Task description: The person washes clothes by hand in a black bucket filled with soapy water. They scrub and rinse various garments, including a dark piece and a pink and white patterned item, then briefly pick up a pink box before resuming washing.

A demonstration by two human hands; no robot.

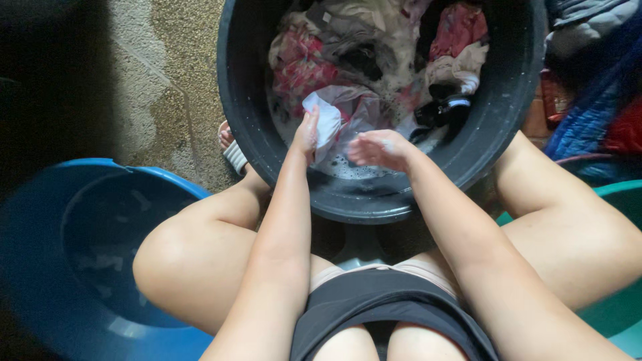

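Basin: a large dark basin is set on the floor between the knees; its far rim is cut off by the top edge of the view.
Contents: soapy water and a heap of soaked clothes, pink, white and dark, are seen inside; single garments cannot be told apart.
White cloth: a pale, crumpled cloth is held just above the suds at the near side of the basin.
Left hand: the left hand is closed on an edge of the white cloth, the fingertips hidden by the fabric.
Right hand: the right hand is blurred; it is held flat, fingers together, just beside the cloth; whether it is touched cannot be told.
Blue tub: a blue tub stands at lower left, partly cut off, its inside dim.
Right edge: bundled fabrics and a green rim are only partly shown.
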